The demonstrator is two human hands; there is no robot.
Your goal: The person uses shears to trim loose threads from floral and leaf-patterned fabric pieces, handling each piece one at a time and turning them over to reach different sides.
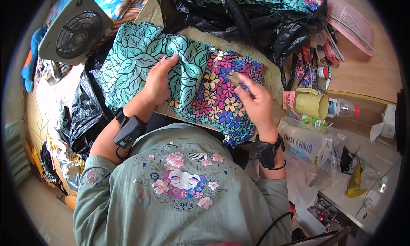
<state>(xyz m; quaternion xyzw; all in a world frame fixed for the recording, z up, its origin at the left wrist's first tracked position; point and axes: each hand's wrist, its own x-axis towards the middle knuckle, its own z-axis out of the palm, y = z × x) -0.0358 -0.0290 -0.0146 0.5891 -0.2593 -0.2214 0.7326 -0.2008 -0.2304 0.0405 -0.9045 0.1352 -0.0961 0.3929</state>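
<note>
A stack of printed fabric lies in front of me, with teal leaf-print fabric [136, 54] on the left and flower-print fabric [226, 92] in pink, purple and cream on the right. My left hand [159, 80] is closed on the leaf-print fabric, beside a raised, twisted fold. Over the flowered part, my right hand [256, 103] is pinched around a small brownish-grey object [234, 78], too blurred to name. Both wrists wear black strapped devices.
Black plastic bags [273, 32] with more printed fabric lie at the back. A grey fan [77, 30] stands at far left. On the right are a yellow-green mug [311, 107], a plastic bottle [344, 108], a pink basket [350, 21] and a clear bag [309, 143].
</note>
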